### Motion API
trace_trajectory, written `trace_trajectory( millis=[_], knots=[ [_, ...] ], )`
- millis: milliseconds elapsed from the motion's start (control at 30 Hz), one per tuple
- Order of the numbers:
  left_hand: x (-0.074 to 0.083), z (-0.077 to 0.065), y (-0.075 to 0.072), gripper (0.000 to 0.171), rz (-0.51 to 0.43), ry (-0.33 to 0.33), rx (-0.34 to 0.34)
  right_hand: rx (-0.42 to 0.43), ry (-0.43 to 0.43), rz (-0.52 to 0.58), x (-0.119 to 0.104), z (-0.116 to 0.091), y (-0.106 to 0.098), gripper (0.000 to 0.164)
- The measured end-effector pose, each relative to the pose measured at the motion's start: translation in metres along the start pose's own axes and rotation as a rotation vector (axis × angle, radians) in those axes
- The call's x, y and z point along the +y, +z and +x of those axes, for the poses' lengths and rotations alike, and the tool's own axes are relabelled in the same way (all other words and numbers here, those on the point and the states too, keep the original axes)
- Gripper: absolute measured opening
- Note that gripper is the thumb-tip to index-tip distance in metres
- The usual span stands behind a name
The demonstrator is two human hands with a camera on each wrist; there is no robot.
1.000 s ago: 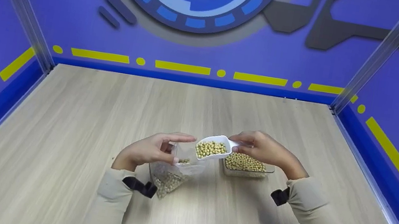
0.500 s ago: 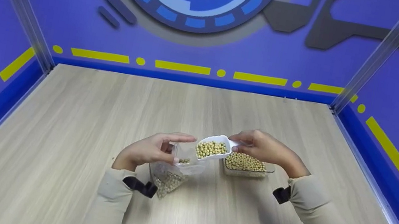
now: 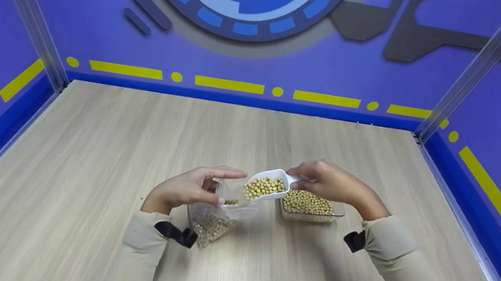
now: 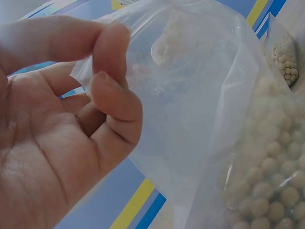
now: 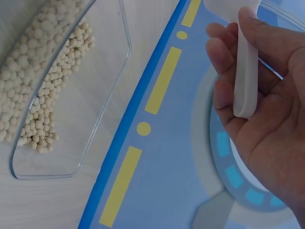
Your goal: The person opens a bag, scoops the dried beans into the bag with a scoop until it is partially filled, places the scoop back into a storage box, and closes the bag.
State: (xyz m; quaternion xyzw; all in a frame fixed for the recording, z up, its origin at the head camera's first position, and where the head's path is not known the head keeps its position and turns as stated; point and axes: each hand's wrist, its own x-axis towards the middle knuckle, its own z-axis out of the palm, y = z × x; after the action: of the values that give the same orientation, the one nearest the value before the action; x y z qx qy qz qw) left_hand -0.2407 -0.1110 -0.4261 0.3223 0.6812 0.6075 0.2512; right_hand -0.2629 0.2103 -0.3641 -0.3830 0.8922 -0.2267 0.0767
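Observation:
A clear plastic bag (image 3: 243,212) with soybeans in its lower part stands on the table. My left hand (image 3: 184,185) pinches its upper edge between thumb and fingers, the index finger stretched out along the mouth. Up close in the left wrist view, the bag (image 4: 181,114) is spread wide. My right hand (image 3: 330,182) grips a white scoop (image 3: 279,195) heaped with soybeans (image 3: 264,187). The scoop tilts down to the left, its lip over the bag's mouth. In the right wrist view its handle (image 5: 246,81) lies between thumb and curled fingers.
Just below the right hand, a clear rectangular container (image 3: 314,218) of soybeans stands on the wooden table (image 3: 130,130). Blue panels (image 3: 222,64) with yellow marks enclose the table at the back and both sides.
My right hand has risen slightly, and the scoop tips a bit more toward the bag, with its beans shifted toward the lip. The left hand and bag stay in place.

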Motion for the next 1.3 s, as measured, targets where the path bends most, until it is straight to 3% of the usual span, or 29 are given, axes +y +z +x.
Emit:
trace_trajectory(
  millis=[700, 1300],
  knots=[
    [0.0007, 0.0002, 0.0000, 0.067, 0.022, 0.021, -0.008, -0.030, 0.016, -0.031, -0.0059, 0.0026, -0.0043, 0.031],
    [0.0001, 0.0003, -0.0009, 0.068, 0.029, 0.008, -0.004, -0.027, -0.023, -0.033, -0.0096, 0.0047, -0.0072, 0.029]
  ],
)
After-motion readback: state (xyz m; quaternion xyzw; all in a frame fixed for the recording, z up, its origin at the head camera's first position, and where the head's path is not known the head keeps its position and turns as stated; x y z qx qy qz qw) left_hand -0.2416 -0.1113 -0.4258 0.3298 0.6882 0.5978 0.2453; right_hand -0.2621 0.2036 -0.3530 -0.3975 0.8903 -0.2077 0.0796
